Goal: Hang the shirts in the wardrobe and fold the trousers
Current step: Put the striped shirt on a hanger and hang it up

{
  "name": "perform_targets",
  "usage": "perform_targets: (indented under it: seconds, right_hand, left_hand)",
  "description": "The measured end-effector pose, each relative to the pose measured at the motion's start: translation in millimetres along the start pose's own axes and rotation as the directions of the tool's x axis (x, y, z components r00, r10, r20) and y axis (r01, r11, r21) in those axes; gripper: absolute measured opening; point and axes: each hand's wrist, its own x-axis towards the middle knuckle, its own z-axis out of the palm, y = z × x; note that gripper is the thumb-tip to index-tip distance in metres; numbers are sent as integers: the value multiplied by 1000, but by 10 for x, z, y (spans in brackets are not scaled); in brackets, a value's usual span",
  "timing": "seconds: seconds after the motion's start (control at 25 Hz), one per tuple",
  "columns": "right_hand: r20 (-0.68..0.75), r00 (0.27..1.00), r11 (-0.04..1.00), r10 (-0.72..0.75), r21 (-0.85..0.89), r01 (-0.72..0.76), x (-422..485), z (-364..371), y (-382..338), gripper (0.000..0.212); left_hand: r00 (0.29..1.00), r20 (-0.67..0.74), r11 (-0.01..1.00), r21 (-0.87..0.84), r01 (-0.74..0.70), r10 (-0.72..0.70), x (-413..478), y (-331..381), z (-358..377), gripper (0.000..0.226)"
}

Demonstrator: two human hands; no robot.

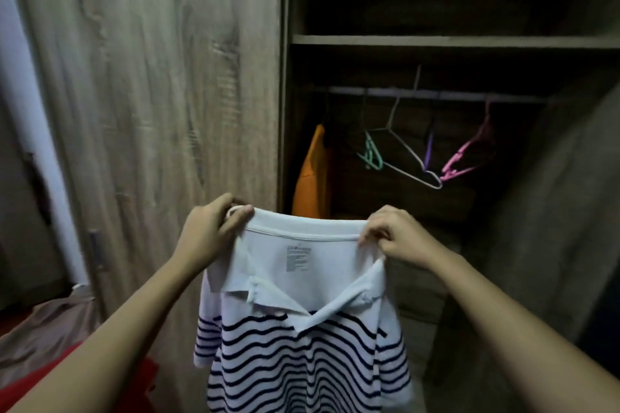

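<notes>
Holding the shirt [302, 278] up below the rail [453, 95], your left grip [214, 228] pinches one collar end, your right grip [396, 238] the other; likely you spread the neck so one of the rail's hangers [453, 169] slips in.

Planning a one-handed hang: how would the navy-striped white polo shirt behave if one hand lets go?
Probably floppy: the navy-striped white polo shirt hangs limp from the left hand and right hand, so that side would sag. Likely light: finger grips alone carry it.
</notes>
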Motion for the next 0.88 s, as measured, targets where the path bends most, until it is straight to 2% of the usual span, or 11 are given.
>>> perform_targets:
  seconds: [0.12,0.24,0.32,0.36,0.44,0.56,0.76,0.88]
  right_hand:
    - [13,999,991,44,122,-46,-66,-209,279,65]
    - [29,998,989,58,133,-61,8,-450,559,68]
    - [43,997,993,67,94,-71,104,-612,670,67]
    - [49,997,995,64,73,-67,147,-661,703,67]
    - [80,995,997,65,45,-68,217,-645,801,65]
    - [115,989,996,92,-3,-92,265,-468,1033,63]
    - [91,992,992,91,-93,-82,205,-382,1346,60]
    - [74,990,989,120,-90,-113,172,-421,1581,62]
  left_hand:
    - [994,93,997,-56,-46,51,238,198,345,42]
    - [973,218,992,-116,-54,79,491,332,724,49]
    - [950,306,995,-85,-43,68,714,455,972,57]
    - [949,315,995,-99,-4,35,850,570,1089,54]
    - [968,246,968,-231,102,-43,1184,782,1420,42]
    - [944,214,838,-439,324,-252,1760,1056,1947,37]
    - [865,117,799,-340,496,-488,2524,1310,2528,49]
    - [821,159,767,-295,570,-549,2779,1434,2765,51]
